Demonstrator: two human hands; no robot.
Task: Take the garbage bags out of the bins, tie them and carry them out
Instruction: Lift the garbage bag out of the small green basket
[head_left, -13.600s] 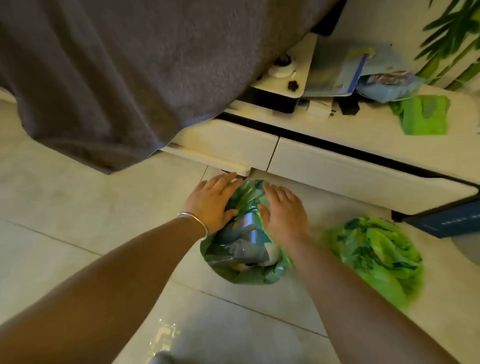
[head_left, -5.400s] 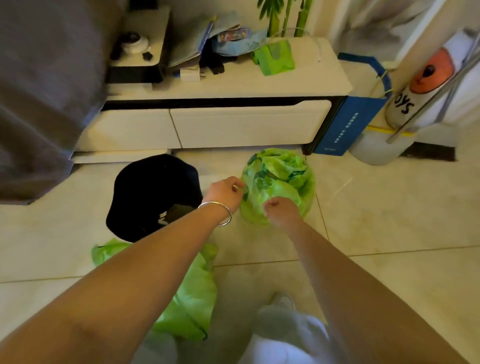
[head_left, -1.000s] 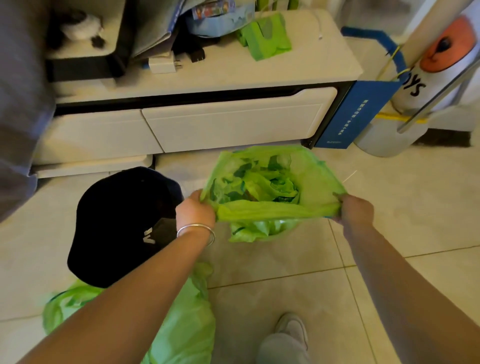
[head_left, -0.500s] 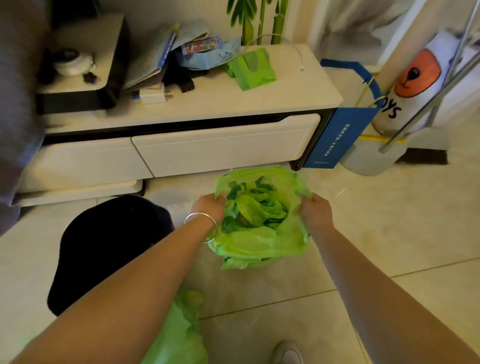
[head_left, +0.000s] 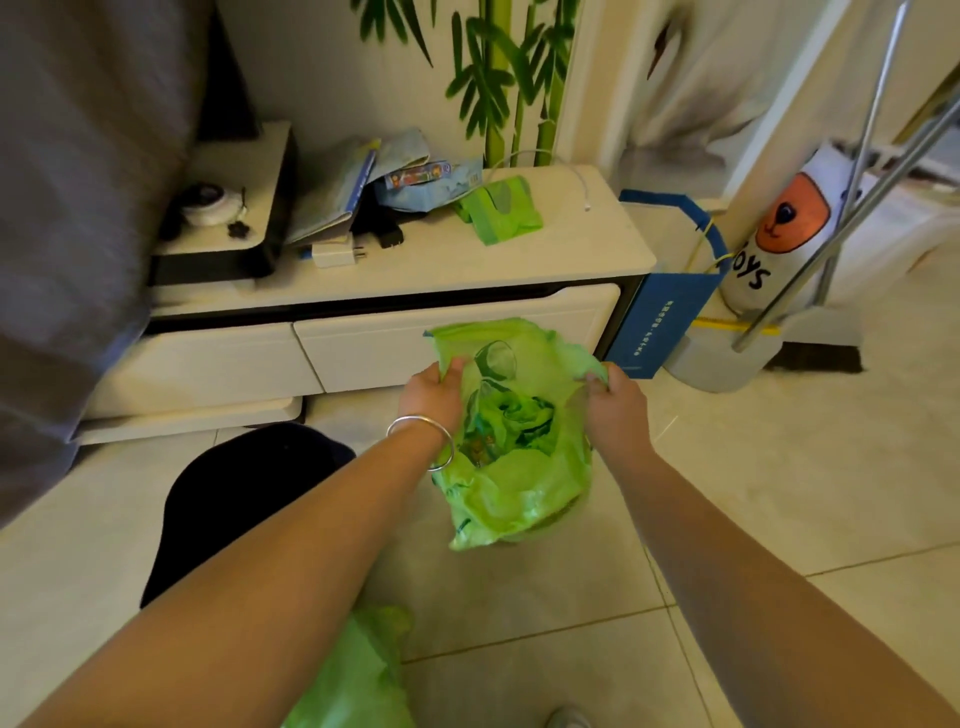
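A light green garbage bag hangs above the tiled floor, its mouth open and crumpled green trash visible inside. My left hand, with a silver bangle on the wrist, grips the bag's left rim. My right hand grips the right rim. A second green garbage bag lies on the floor near my left forearm, partly hidden by it. An empty black bin stands to the left of the held bag.
A low white cabinet with drawers stands straight ahead, cluttered with books, a charger and a green pouch. A blue paper bag, a white bin and a broom with metal handles stand at the right. Grey fabric hangs at the left.
Both hands have lifted the green bag higher off the floor and drawn its rim closer together. The view has tilted up, showing more of the wall.
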